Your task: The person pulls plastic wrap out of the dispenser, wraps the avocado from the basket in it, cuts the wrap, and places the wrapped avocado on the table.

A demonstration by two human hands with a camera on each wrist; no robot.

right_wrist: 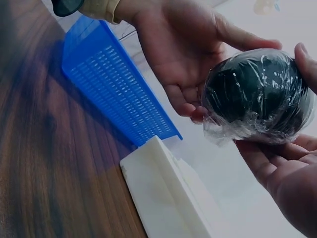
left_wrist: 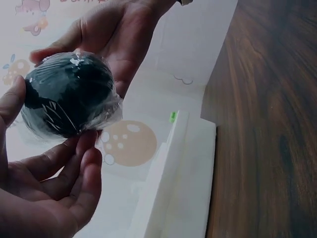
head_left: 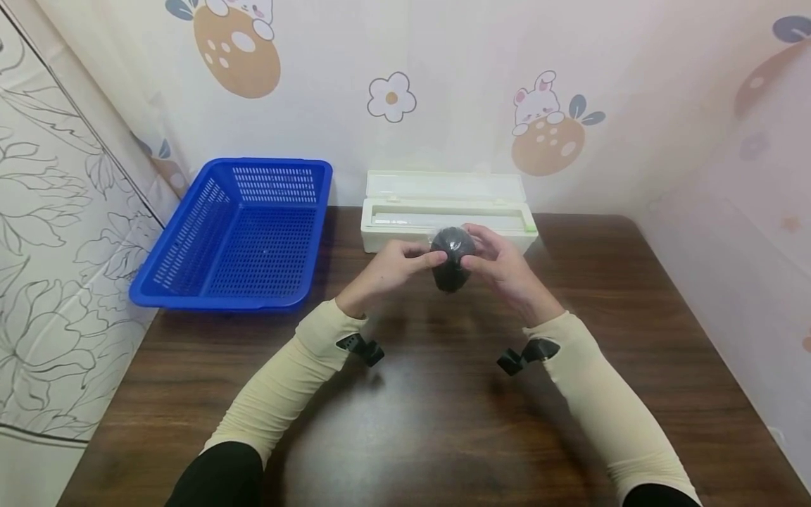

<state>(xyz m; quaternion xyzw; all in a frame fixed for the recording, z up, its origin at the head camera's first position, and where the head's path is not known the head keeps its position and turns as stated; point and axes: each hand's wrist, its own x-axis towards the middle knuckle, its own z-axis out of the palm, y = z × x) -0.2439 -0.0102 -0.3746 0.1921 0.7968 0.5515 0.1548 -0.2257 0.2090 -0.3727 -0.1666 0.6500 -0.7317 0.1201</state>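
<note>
A dark green, egg-shaped item [head_left: 453, 259] in clear cling film is held up between both hands, above the table's middle. My left hand [head_left: 394, 273] grips its left side, with the thumb on the near face. From the other side my right hand [head_left: 510, 274] holds it between thumb and fingers. In the left wrist view the film on the wrapped item [left_wrist: 69, 94] is wrinkled and gathers loosely at one edge. Loose film also bunches along the lower side of the item [right_wrist: 257, 94] in the right wrist view. Its exact kind is hard to tell under the film.
Behind the hands stands a long white cling film dispenser [head_left: 386, 241] with its lid [head_left: 443, 185] raised. A blue plastic basket [head_left: 222, 301] with slotted sides sits at the back left. The dark wooden table [head_left: 405, 422] meets a patterned curtain [head_left: 443, 84] at the back.
</note>
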